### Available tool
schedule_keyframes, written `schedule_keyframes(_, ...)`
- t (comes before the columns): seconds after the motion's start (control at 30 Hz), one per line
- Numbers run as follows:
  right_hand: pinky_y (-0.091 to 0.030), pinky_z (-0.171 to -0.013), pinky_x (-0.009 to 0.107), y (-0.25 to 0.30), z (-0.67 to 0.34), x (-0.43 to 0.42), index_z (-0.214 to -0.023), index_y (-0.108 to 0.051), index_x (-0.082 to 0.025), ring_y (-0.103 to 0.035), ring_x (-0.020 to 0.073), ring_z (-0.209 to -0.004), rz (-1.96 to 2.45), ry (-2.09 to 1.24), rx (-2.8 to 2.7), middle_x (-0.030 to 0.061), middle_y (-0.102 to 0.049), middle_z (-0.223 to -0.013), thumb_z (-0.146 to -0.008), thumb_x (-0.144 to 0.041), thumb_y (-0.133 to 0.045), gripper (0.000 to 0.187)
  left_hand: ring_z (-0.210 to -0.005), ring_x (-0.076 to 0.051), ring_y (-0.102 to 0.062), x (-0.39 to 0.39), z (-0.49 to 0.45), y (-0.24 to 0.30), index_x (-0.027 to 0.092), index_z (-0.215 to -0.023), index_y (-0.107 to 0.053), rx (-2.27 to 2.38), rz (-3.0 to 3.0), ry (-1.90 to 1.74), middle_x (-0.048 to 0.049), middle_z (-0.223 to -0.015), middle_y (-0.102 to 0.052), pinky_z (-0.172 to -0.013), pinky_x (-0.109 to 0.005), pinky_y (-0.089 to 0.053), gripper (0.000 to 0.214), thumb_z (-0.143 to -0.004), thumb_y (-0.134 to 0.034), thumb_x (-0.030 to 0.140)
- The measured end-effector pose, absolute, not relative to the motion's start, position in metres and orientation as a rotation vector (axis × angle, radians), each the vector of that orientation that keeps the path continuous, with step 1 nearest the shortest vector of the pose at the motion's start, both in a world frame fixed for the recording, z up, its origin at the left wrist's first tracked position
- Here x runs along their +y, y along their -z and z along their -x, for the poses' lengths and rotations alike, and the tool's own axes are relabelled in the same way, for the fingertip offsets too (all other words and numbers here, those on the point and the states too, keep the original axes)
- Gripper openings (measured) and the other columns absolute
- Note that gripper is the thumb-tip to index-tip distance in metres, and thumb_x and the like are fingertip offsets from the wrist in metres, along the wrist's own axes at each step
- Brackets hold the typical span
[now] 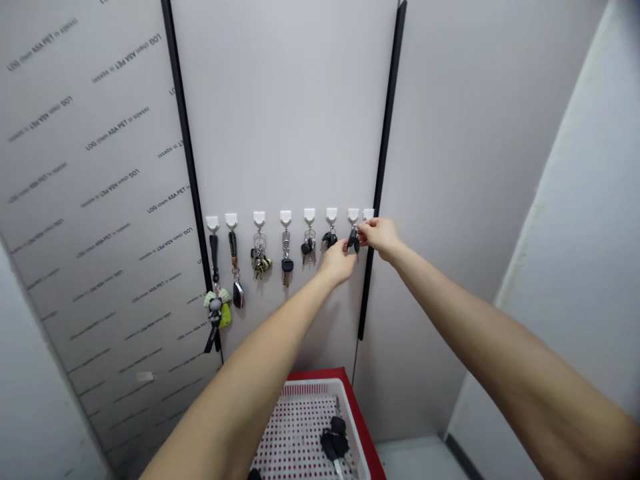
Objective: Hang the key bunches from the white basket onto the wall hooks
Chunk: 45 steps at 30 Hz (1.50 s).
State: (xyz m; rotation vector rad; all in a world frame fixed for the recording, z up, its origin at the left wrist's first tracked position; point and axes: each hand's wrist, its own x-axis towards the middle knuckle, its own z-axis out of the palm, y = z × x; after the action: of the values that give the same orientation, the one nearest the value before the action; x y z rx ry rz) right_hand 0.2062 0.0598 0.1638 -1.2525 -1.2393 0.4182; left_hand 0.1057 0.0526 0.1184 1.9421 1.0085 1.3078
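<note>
A bunch of black-headed keys [353,239] hangs just under a white hook [353,215] near the right end of the row. My left hand [340,261] reaches it from below left, fingertips pinched at its lower part. From the right, my right hand [380,235] pinches the upper part near the ring. The fingers hide some of the keys, and I cannot tell whether the ring sits fully on the hook. Close to my left hand, another black key bunch [329,239] hangs from its own hook [331,214].
Further left hang several key sets, including a brass bunch [261,260], a braided strap with a fob [238,293] and a strap with a grey figure charm [215,305]. The last white hook [369,213] adjoins a black strip. Below, a white basket [345,393] holds black-headed keys [335,440].
</note>
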Motion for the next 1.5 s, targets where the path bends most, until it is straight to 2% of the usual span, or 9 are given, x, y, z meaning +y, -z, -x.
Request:
schedule_keyframes(0.27, -0.041, -0.04, 0.021, -0.167, -0.206, 0.077, -0.051, -0.043, -0.015, -0.046, 0.0076, -0.039, 1.344, -0.361, -1.176, -0.002, -0.044, -0.041, -0.062, -0.015, -0.049, 0.012, -0.092, -0.016, -0.044, 0.051, -0.103, -0.115, 0.012, -0.107, -0.037, 1.127, -1.967, -1.228, -0.0115, -0.107, -0.044, -0.08, -0.028, -0.032, 0.044, -0.064, -0.045, 0.013)
schedule_keyframes(0.37, -0.041, -0.042, 0.021, -0.163, -0.212, 0.078, -0.058, -0.047, -0.013, -0.047, 0.0077, -0.041, 1.359, -0.326, -1.204, -0.0005, -0.048, -0.046, -0.062, -0.013, -0.046, 0.004, -0.089, -0.015, -0.046, 0.04, -0.095, -0.103, 0.01, -0.106, -0.039, 1.136, -1.973, -1.178, -0.0116, -0.106, -0.045, -0.078, -0.026, -0.034, 0.042, -0.064, -0.044, 0.012)
schedule_keyframes(0.47, -0.041, -0.049, 0.022, -0.149, -0.219, 0.07, -0.071, -0.052, -0.012, -0.05, 0.0086, -0.048, 1.412, -0.174, -1.244, 0.0022, -0.053, -0.055, -0.062, -0.012, -0.043, 0.013, -0.086, -0.015, -0.047, 0.029, -0.082, -0.076, 0.009, -0.103, -0.041, 1.169, -2.008, -1.072, -0.0112, -0.103, -0.048, -0.075, -0.025, -0.036, 0.04, -0.064, -0.043, 0.012)
schedule_keyframes(0.6, -0.039, -0.059, 0.022, -0.094, -0.212, 0.036, -0.078, -0.054, -0.013, -0.051, 0.0098, -0.061, 1.508, -0.038, -1.523, 0.004, -0.058, -0.07, -0.061, -0.015, -0.042, 0.021, -0.083, -0.015, -0.048, 0.016, -0.057, -0.013, 0.008, -0.1, -0.044, 1.284, -2.033, -0.85, -0.0113, -0.099, -0.05, -0.074, -0.025, -0.037, 0.038, -0.063, -0.044, 0.013)
schedule_keyframes(0.77, -0.036, -0.06, 0.02, 0.02, -0.178, -0.025, -0.073, -0.058, -0.016, -0.051, 0.0118, -0.065, 1.572, -0.423, -2.43, 0.0029, -0.06, -0.072, -0.059, -0.015, -0.046, 0.019, -0.078, -0.014, -0.049, -0.012, -0.029, 0.075, 0.01, -0.091, -0.05, 1.335, -2.097, -0.52, -0.0087, -0.09, -0.054, -0.071, -0.025, -0.037, 0.032, -0.059, -0.045, 0.012)
schedule_keyframes(0.97, -0.03, -0.068, 0.033, 0.088, -0.16, -0.052, -0.071, -0.058, -0.016, -0.046, 0.0221, -0.081, 1.592, -0.037, -2.791, 0.0085, -0.058, -0.077, -0.055, -0.029, -0.052, 0.022, -0.066, -0.013, -0.05, -0.039, -0.022, 0.123, 0.013, -0.082, -0.053, 1.326, -2.176, -0.364, -0.0036, -0.075, -0.057, -0.062, -0.023, -0.038, 0.027, -0.055, -0.046, 0.012)
schedule_keyframes(1.13, -0.028, -0.07, 0.035, 0.095, -0.154, -0.06, -0.07, -0.056, -0.013, -0.047, 0.0193, -0.077, 1.666, 0.044, -2.719, 0.0094, -0.058, -0.075, -0.064, -0.018, -0.042, 0.016, -0.069, -0.015, -0.049, -0.044, -0.027, 0.125, 0.015, -0.08, -0.053, 1.27, -2.251, -0.373, -0.0037, -0.075, -0.057, -0.065, -0.026, -0.036, 0.027, -0.054, -0.045, 0.01)
schedule_keyframes(1.27, -0.029, -0.068, 0.034, 0.097, -0.157, -0.063, -0.073, -0.053, -0.013, -0.047, 0.0188, -0.076, 1.664, -0.026, -2.518, 0.0081, -0.057, -0.078, -0.063, -0.018, -0.042, 0.016, -0.076, -0.017, -0.049, -0.039, -0.033, 0.128, 0.013, -0.088, -0.049, 1.204, -2.181, -0.446, -0.0057, -0.085, -0.055, -0.071, -0.029, -0.036, 0.032, -0.057, -0.046, 0.021)
schedule_keyframes(1.5, -0.034, -0.055, 0.017, 0.068, -0.175, -0.058, -0.077, -0.049, -0.014, -0.048, 0.0072, -0.059, 1.494, -0.289, -1.871, 0.0002, -0.056, -0.067, -0.066, -0.016, -0.038, 0.016, -0.084, -0.017, -0.048, -0.027, -0.049, 0.088, 0.014, -0.09, -0.047, 0.984, -1.944, -0.698, -0.0048, -0.09, -0.054, -0.078, -0.031, -0.035, 0.038, -0.057, -0.046, 0.03)
